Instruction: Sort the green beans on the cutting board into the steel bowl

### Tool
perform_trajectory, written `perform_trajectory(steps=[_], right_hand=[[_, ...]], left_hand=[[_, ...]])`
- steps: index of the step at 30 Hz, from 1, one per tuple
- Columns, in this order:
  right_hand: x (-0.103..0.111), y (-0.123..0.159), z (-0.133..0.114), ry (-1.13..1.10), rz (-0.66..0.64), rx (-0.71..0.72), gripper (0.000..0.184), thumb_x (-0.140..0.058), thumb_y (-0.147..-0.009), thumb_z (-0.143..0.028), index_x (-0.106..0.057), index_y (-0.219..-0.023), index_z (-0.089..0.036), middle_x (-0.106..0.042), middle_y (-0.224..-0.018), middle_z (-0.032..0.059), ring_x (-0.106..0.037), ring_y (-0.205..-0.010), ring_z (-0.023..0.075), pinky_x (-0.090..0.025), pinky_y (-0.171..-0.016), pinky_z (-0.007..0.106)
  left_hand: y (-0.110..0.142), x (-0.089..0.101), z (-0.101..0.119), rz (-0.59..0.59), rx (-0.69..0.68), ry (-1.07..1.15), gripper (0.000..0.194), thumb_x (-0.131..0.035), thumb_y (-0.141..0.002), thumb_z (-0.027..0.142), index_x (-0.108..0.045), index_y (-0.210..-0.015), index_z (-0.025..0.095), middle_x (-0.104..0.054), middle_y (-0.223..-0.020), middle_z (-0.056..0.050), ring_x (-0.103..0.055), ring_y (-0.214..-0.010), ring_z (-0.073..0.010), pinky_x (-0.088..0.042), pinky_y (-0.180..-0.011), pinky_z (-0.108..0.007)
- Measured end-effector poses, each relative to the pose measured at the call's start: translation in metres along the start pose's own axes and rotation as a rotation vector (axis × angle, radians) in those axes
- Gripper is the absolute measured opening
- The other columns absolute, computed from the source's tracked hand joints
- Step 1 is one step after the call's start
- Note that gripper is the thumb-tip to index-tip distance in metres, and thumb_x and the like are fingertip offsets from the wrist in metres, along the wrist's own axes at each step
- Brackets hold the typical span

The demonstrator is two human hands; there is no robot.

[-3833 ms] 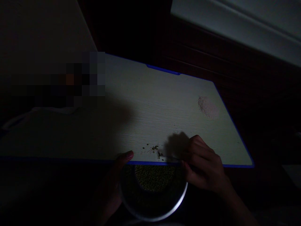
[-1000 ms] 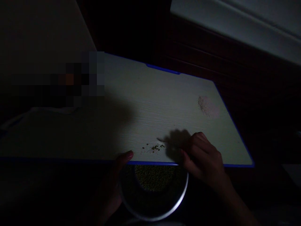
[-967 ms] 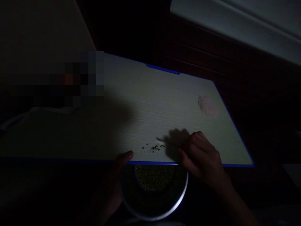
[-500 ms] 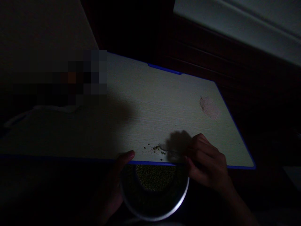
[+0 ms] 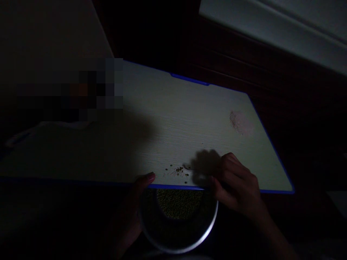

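A metal bowl [image 5: 207,234] holding many small green beans [image 5: 179,204], perhaps mung beans, sits under the near edge of a pale board [image 5: 173,119] with a blue rim. My left hand [image 5: 135,206] is round the bowl's left side, its thumb resting on the board's edge; its other fingers are lost in the dark. On the board, several loose beans [image 5: 179,169] lie with light bits of debris. Just right of them, my right hand [image 5: 238,180] is closed, fingertips pinched low over the board. Whatever it may hold is too thin and dark to make out.
Toward the board's right side lies a small pale brownish heap [image 5: 241,122]. A blurred-out area covers the board's far left, with a pale strap-like thing [image 5: 73,125] below it. A light ledge [image 5: 271,32] crosses the upper right. The surroundings are very dark.
My right hand has shifted very slightly left, and the loose beans near its fingertips lie a little more spread. My left hand and the bowl stay in place.
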State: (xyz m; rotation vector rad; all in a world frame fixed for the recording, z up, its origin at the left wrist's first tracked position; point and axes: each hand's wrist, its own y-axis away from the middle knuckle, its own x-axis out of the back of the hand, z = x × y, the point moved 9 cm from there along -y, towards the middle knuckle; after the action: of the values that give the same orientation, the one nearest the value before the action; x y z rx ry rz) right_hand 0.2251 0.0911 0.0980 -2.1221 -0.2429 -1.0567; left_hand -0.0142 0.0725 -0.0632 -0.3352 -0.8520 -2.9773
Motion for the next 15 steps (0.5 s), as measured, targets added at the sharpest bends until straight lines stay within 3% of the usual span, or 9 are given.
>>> perform_trajectory(steps=[5,9,13,15], right_hand=[[-0.0044,-0.0018,-0.0016,0.019,-0.043,0.020,0.011,-0.061,-0.091,-0.007,-0.060,-0.090,-0.018,-0.059,-0.075,0.0030,-0.050,-0.071,0.0159,-0.041,-0.066,0.036],[-0.0058,0.0006,-0.0042,-0.003,-0.046,0.062,0.012,-0.062,-0.089,-0.007,-0.061,-0.089,-0.018,-0.057,-0.073,0.0021,-0.048,-0.070,0.0161,-0.040,-0.065,0.036],[-0.0035,0.0024,-0.0063,-0.040,-0.021,0.081,0.013,-0.061,-0.087,-0.006,-0.060,-0.084,-0.019,-0.055,-0.071,0.0014,-0.047,-0.069,0.0158,-0.039,-0.064,0.036],[-0.0021,0.0031,-0.0065,-0.060,-0.011,0.080,0.014,-0.060,-0.086,-0.005,-0.060,-0.083,-0.018,-0.057,-0.071,0.0019,-0.048,-0.069,0.0162,-0.038,-0.064,0.036]], left_hand=[[-0.0009,0.0000,-0.0025,0.030,0.045,0.068,0.053,-0.067,-0.062,0.056,-0.063,-0.108,0.030,-0.066,-0.144,-0.011,-0.056,-0.137,-0.0348,-0.038,-0.118,-0.047],[0.0008,-0.0039,-0.0030,0.045,0.088,0.210,0.044,-0.072,-0.062,0.052,-0.064,-0.100,0.032,-0.070,-0.140,-0.006,-0.057,-0.136,-0.0346,-0.038,-0.118,-0.048],[0.0008,-0.0062,-0.0083,0.024,0.140,0.278,0.045,-0.069,-0.068,0.049,-0.065,-0.108,0.030,-0.072,-0.136,-0.007,-0.061,-0.131,-0.0364,-0.044,-0.113,-0.051],[-0.0006,-0.0039,-0.0063,0.009,0.092,0.185,0.049,-0.069,-0.069,0.048,-0.064,-0.114,0.027,-0.068,-0.141,-0.011,-0.058,-0.135,-0.0372,-0.039,-0.117,-0.052]])
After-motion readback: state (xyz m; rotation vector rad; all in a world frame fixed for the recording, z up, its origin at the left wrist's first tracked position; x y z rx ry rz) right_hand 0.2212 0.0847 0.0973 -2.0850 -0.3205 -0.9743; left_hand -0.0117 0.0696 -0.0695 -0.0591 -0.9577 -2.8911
